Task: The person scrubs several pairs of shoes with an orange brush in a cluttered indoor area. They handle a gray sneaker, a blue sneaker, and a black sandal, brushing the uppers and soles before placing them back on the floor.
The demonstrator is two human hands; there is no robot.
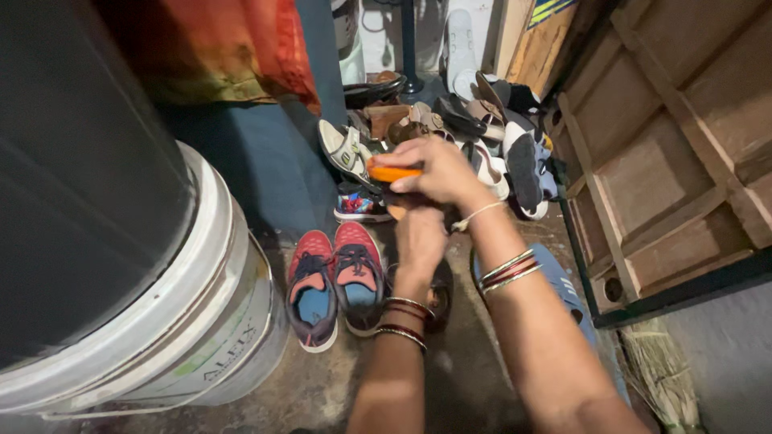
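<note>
My right hand (pixel 438 170) is closed on an orange brush (pixel 392 174) and holds it over a dark piece of footwear (pixel 396 202). My left hand (pixel 420 235) sits just below, gripping that dark item, which is mostly hidden by both hands. Both wrists wear bangles. A pair of red and dark sneakers (pixel 334 281) stands on the floor just left of my left forearm. A dark sandal (pixel 441 296) lies beneath my left wrist.
A white bucket (pixel 209 321) and a big dark drum (pixel 80 161) fill the left side. A heap of shoes and sandals (pixel 474 120) lies at the back. A wooden panel (pixel 667 145) leans at the right, with a broom (pixel 663 374) below it and blue footwear (pixel 563 281) under my right arm.
</note>
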